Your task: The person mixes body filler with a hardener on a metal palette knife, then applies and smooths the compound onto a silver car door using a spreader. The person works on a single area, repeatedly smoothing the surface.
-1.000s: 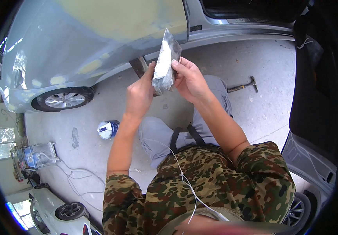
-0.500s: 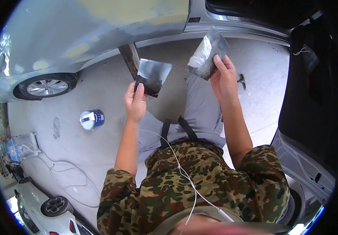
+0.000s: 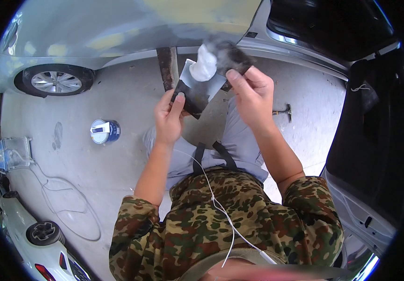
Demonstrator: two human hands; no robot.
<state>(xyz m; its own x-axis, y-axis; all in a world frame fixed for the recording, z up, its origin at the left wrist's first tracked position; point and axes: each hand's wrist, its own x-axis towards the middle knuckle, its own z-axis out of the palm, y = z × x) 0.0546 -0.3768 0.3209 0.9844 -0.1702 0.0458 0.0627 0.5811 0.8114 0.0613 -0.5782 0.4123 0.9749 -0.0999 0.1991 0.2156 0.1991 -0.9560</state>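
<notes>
Wiping a flat dark blade clean, held up in front of the chest beside a car.

Left hand (image 3: 168, 119) pinches the lower corner of the dark square scraper blade (image 3: 193, 93); right hand (image 3: 253, 93) fingers are clenched on a white cloth wad (image 3: 204, 63) and a dark sheet (image 3: 232, 56) against its upper edge. Best judged: keep the blade steady, wipe away from the edge. Below: bare concrete floor (image 3: 117, 178), blue tin (image 3: 104, 131), hammer (image 3: 283, 111), grey car (image 3: 117, 28), open door (image 3: 370, 140).
</notes>
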